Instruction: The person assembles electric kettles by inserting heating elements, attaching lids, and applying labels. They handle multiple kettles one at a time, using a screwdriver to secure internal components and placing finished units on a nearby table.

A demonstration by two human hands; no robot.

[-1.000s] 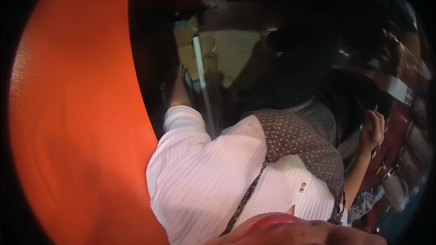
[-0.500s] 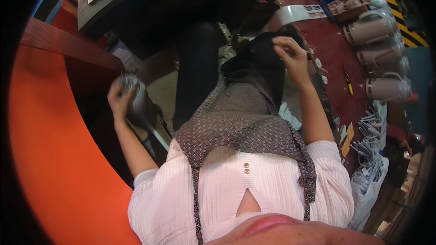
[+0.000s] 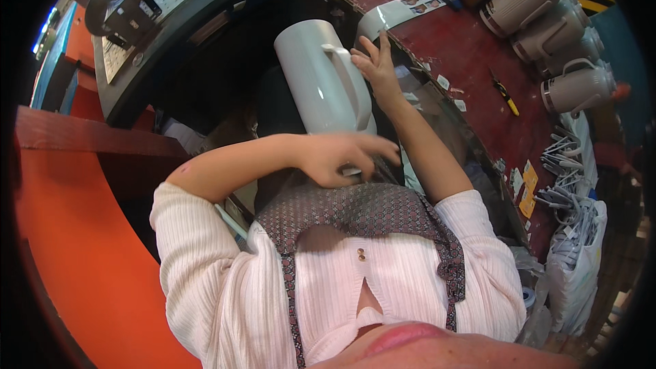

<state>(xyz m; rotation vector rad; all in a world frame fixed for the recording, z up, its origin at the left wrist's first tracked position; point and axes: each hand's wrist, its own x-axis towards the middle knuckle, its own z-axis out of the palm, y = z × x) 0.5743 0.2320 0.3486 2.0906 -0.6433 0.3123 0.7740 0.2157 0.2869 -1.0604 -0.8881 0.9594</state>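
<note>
A pale grey jug [image 3: 304,72] with a long side handle lies tilted over my lap, its broad end pointing away from me. My left hand [image 3: 338,155] reaches across the jug's near end and hides it. One finger stretches to the right, slightly smeared. The other fingers curl around a small pale piece [image 3: 350,172] that I cannot make out. Beside the handle, on its right, my right hand [image 3: 377,68] is raised with its fingers spread, holding nothing. Its fingertips are near the handle's upper end; whether they touch is unclear.
To the right runs a dark red bench [image 3: 471,55] bearing a yellow-handled tool [image 3: 506,98], a strip of printed labels [image 3: 417,3] and several grey jugs [image 3: 574,89]. A bag of grey handles [image 3: 574,253] hangs beside it. An orange panel [image 3: 82,253] stands at left.
The jug has come from low on my left to the middle of my lap. My left arm has swung across my body, and my right hand has moved left and its fingers have spread.
</note>
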